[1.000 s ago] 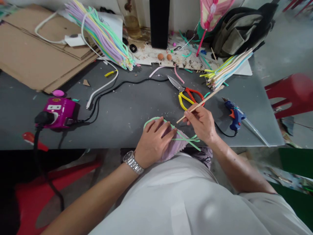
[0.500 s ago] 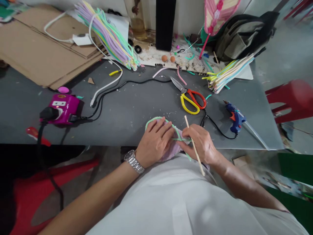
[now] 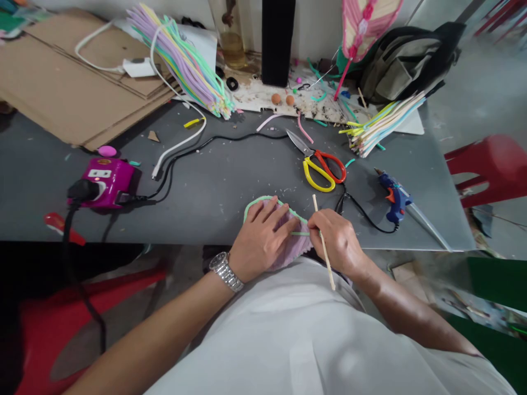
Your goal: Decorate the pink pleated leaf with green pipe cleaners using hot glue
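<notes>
A lilac fuzzy piece (image 3: 288, 251) edged with a mint-green pipe cleaner (image 3: 297, 215) lies at the table's front edge. My left hand (image 3: 263, 236), a metal watch on its wrist, rests flat on it with fingers stretched out. At the piece's right end, my right hand (image 3: 336, 238) is closed, thumb and fingers pinched near the green strand. A thin pale wooden stick (image 3: 325, 249) passes through its grip, pointing up and away. What the right fingertips pinch at the edge is partly hidden.
Beyond the hands lie scissors (image 3: 317, 164) with red and yellow handles. A blue glue gun (image 3: 395, 200) is at right, a purple power socket (image 3: 109, 181) at left. Pipe-cleaner bundles (image 3: 185, 66), cardboard (image 3: 49, 82) and a backpack (image 3: 399, 66) are farther back. Black cable (image 3: 234, 137) crosses the table.
The green strand that crossed loosely by my right fingers now lies along the piece's edge. My right hand has shifted slightly left, the stick tilting with it. My left hand stays put.
</notes>
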{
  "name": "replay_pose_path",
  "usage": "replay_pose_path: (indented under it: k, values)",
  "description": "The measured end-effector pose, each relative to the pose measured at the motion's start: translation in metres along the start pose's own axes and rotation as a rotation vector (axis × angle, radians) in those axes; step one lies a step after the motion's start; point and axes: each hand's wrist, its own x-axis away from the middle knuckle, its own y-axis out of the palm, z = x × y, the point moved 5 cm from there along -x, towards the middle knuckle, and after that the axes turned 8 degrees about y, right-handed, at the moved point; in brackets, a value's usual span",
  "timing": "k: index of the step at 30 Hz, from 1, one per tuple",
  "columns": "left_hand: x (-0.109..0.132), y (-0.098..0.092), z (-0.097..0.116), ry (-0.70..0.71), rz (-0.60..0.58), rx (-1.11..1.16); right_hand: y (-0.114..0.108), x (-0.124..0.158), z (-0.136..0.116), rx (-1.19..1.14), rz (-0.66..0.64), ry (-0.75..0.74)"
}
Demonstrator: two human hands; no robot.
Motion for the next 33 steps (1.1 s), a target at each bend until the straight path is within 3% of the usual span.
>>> replay_pose_path:
  k: [15, 22, 33]
  values:
    - [-0.004, 0.0, 0.009, -0.062, -0.054, -0.062, 0.001, 0.002, -0.003, 0.056, 0.059, -0.042]
    - [-0.001, 0.004, 0.006, -0.064, -0.032, -0.027, 0.004, -0.003, -0.008, -0.139, 0.096, -0.122]
    - [-0.003, 0.001, 0.008, -0.057, -0.029, -0.011, 0.014, -0.012, -0.003, -0.034, 0.037, -0.154]
